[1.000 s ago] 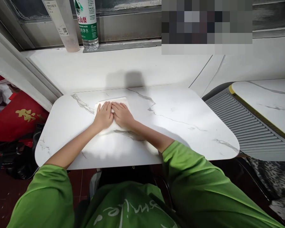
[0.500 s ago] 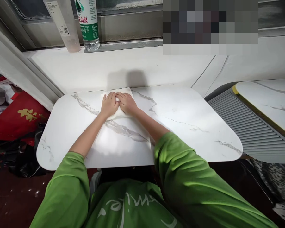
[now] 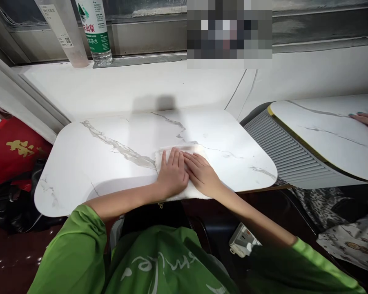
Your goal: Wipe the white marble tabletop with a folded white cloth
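A white cloth (image 3: 193, 192) lies on the marbled white tabletop (image 3: 110, 130), close to the table's front edge. My left hand (image 3: 173, 173) rests flat on it with the fingers stretched out. Beside it, touching at the fingertips, my right hand (image 3: 202, 173) also presses flat on the cloth, its fingers extended. Neither hand is wrapped round the cloth. The palms and the middle of the cloth under them are hidden.
A water bottle (image 3: 94, 36) and a frosted plastic cup (image 3: 63, 34) stand on the window ledge. To the right is a second marbled table (image 3: 321, 118) with another person's hand (image 3: 367, 119) on it. A red bag (image 3: 15, 151) sits at left.
Both hands and the cloth have moved from the table's back edge toward me and to the right. The view has shifted right, and another person's hand now shows.
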The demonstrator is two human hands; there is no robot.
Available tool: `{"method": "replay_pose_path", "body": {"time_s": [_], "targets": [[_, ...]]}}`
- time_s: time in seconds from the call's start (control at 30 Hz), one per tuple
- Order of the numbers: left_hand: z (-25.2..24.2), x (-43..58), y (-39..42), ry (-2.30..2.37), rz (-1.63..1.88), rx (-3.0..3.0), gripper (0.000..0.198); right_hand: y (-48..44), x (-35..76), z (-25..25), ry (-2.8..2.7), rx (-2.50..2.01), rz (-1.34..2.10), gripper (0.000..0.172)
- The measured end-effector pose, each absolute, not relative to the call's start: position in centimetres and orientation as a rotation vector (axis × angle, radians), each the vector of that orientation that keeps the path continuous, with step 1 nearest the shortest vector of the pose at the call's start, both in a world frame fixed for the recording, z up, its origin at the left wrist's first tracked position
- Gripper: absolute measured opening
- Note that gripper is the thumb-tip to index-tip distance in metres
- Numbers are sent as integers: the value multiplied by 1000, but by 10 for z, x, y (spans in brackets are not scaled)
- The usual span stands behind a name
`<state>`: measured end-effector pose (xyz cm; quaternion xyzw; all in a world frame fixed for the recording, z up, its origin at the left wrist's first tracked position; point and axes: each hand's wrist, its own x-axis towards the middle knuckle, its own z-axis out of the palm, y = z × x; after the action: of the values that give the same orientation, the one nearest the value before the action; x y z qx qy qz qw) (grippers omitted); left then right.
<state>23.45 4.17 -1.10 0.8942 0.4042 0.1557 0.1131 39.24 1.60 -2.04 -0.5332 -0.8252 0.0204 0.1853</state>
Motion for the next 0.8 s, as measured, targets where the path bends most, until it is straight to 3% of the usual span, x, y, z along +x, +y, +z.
{"method": "replay_pose_path", "body": {"time_s": [0.23, 0.6, 0.8], "targets": [[-9, 248, 48, 1180, 384, 2578, 61, 20, 405, -22, -2282, -1532, 73, 58], [-4, 260, 196, 1342, 354, 2559, 58, 181, 400, -21, -2183, -1536, 85, 53], [0, 259, 227, 1413, 358, 2563, 56, 211, 391, -13, -2120, -1639, 122, 53]]}}
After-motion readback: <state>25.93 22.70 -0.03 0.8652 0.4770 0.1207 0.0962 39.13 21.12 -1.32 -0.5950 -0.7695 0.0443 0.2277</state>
